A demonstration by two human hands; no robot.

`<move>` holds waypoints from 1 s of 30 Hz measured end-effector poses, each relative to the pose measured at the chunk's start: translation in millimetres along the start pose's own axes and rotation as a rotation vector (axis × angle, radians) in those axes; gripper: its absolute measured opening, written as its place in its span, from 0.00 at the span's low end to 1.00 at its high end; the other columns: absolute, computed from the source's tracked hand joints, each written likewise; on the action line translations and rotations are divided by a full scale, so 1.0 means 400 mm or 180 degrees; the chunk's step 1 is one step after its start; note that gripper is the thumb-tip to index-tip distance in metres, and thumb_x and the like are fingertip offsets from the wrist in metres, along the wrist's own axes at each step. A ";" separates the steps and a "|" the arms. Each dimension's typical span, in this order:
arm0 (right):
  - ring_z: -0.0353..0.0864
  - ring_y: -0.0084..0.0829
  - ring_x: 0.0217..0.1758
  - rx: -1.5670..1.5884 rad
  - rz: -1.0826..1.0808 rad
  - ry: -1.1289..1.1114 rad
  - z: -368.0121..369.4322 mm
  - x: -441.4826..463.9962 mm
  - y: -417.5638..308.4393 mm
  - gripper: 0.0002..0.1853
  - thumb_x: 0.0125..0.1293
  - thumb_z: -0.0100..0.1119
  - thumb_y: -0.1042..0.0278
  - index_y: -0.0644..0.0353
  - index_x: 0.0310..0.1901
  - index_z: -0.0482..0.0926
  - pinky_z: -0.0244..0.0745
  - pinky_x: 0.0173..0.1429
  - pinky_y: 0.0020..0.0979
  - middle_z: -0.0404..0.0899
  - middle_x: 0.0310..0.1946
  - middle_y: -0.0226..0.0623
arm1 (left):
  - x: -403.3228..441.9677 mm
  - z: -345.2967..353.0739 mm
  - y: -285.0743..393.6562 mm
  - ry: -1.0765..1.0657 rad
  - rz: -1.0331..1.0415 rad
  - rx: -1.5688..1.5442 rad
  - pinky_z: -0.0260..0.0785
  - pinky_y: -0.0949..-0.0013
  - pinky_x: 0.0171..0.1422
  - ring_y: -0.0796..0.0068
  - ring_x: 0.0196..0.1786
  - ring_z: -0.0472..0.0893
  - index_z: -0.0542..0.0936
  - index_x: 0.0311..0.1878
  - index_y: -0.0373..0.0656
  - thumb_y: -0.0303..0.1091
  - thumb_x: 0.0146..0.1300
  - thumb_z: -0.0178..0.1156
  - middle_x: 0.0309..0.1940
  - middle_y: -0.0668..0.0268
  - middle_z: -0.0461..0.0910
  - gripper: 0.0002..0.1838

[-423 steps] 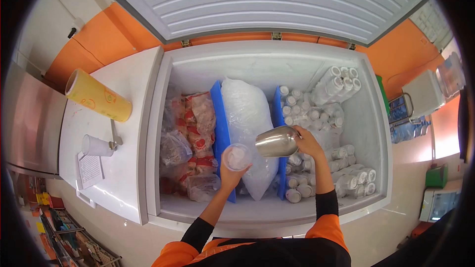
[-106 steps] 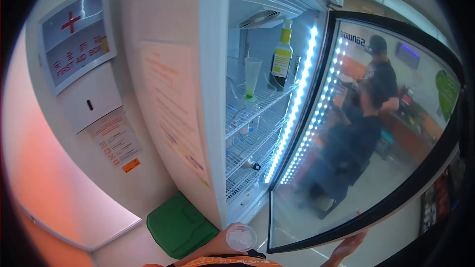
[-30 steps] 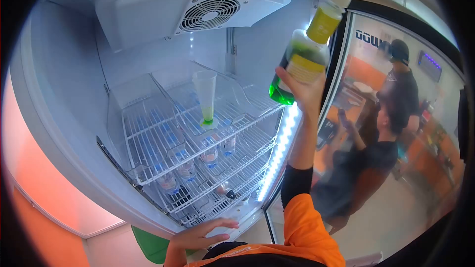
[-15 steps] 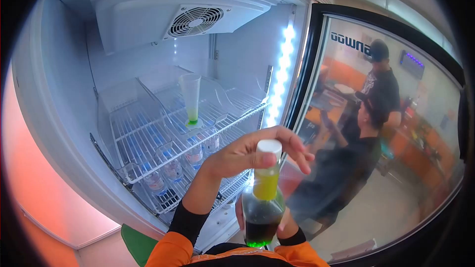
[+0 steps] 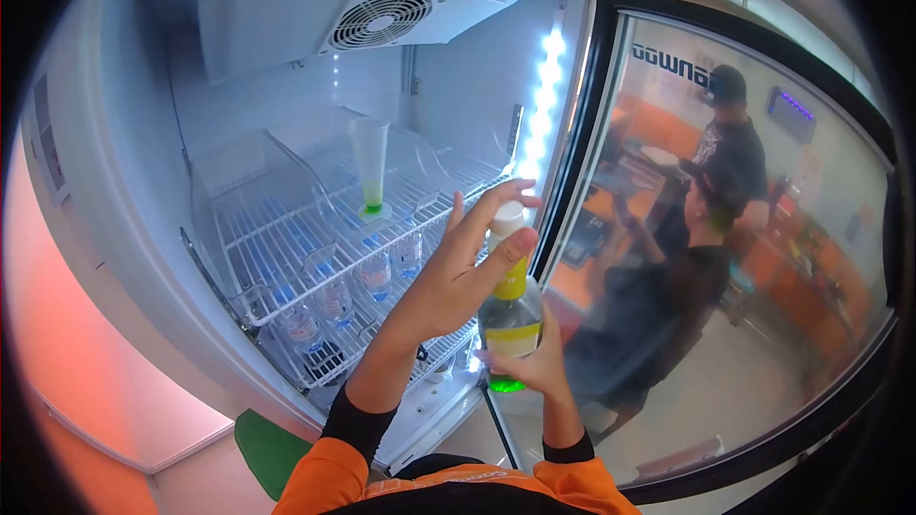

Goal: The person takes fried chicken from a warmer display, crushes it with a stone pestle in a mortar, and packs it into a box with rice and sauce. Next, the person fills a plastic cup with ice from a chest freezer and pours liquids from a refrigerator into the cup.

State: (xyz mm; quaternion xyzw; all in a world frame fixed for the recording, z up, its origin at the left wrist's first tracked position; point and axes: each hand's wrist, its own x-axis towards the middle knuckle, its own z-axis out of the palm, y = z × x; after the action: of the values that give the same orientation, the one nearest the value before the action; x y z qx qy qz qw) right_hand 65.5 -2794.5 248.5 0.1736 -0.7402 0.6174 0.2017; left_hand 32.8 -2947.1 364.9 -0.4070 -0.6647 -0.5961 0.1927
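A bottle [image 5: 499, 319] with a white cap, a yellow neck band, a yellow label and a bright green base stands upright before me. My right hand [image 5: 536, 362] is closed around its lower body, thumb across the front near the label. My left hand [image 5: 456, 278] is at the top of the bottle, fingers spread and thumb in front of the white cap [image 5: 508, 217]. Whether its fingertips touch the cap I cannot tell. Behind them, a tall frosted cup [image 5: 370, 164] with a green base stands on the wire shelf [image 5: 258, 253] of an open fridge.
Several clear water bottles [image 5: 334, 300] stand on the shelf below. A fan [image 5: 382, 21] is set in the fridge ceiling. The glass door [image 5: 658, 324] is swung out to the right; through it two people [image 5: 730, 157] show. A green panel [image 5: 270, 448] is at lower left.
The bottle has been raised and turned, bringing its yellow label into view. Both hands have moved up with it, and the left hand's fingers have spread and lifted around the cap.
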 end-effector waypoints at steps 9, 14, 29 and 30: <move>0.82 0.32 0.41 -0.0627 -0.0579 0.0144 -0.016 0.050 -0.058 0.37 0.39 0.79 0.59 0.64 0.50 0.70 0.76 0.46 0.31 0.80 0.39 0.42 | 0.044 -0.082 0.022 0.0484 -0.0223 0.0283 0.60 0.62 0.67 0.74 0.47 0.79 0.84 0.46 0.45 0.42 0.56 0.69 0.38 0.67 0.83 0.17; 0.84 0.35 0.41 -0.0945 -0.0862 0.0192 -0.015 0.085 -0.099 0.39 0.39 0.79 0.59 0.66 0.52 0.69 0.76 0.46 0.32 0.80 0.39 0.44 | 0.042 -0.089 0.074 0.0219 -0.0109 0.0663 0.60 0.64 0.66 0.69 0.58 0.73 0.75 0.58 0.42 0.48 0.68 0.53 0.55 0.60 0.75 0.23; 0.83 0.33 0.40 -0.1449 -0.1048 0.0401 0.035 0.109 -0.105 0.38 0.36 0.80 0.61 0.64 0.50 0.70 0.76 0.47 0.32 0.80 0.39 0.41 | 0.034 -0.140 0.087 0.1320 0.0125 0.1696 0.36 0.56 0.78 0.80 0.40 0.82 0.83 0.37 0.41 0.46 0.55 0.70 0.29 0.68 0.86 0.17; 0.83 0.34 0.40 -0.1387 -0.0990 0.0338 0.039 0.108 -0.113 0.38 0.37 0.80 0.60 0.64 0.50 0.70 0.76 0.47 0.32 0.80 0.39 0.42 | 0.030 -0.153 0.097 0.1016 -0.0134 0.1902 0.42 0.56 0.77 0.74 0.46 0.82 0.79 0.44 0.41 0.47 0.57 0.68 0.38 0.64 0.86 0.20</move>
State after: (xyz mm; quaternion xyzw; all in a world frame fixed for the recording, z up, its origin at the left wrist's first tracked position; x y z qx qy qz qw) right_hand 50.0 -2818.1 306.5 0.2051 -0.8085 0.4135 0.3651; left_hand 41.8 -3003.1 411.6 -0.2203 -0.7797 -0.4350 0.3928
